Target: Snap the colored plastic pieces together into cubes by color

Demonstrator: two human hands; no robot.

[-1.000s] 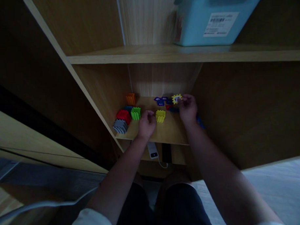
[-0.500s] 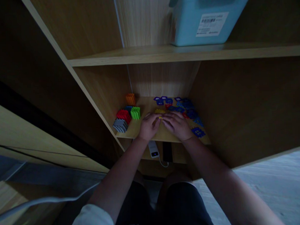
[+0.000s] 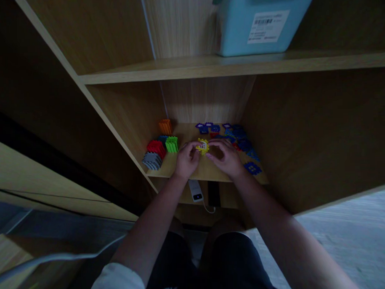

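Note:
My left hand (image 3: 186,160) and my right hand (image 3: 226,159) meet over the lower shelf (image 3: 209,172), both pinching a yellow toothed plastic block (image 3: 202,146) held between their fingertips. To the left stand a green cube (image 3: 172,144), a red cube (image 3: 156,148), a grey cube (image 3: 152,160) and an orange cube (image 3: 165,126). Several loose blue and purple flat tiles (image 3: 239,136) lie to the right and behind, one blue tile (image 3: 252,168) near the shelf's front edge.
A light blue storage bin (image 3: 257,22) with a white label sits on the upper shelf (image 3: 193,68). A white device with a cable (image 3: 196,190) lies below the lower shelf. My knees are under the shelf; grey floor shows at right.
My right hand brought a yellow tile from the back pile to the yellow block by my left hand. Both hands now hold the yellow piece slightly raised.

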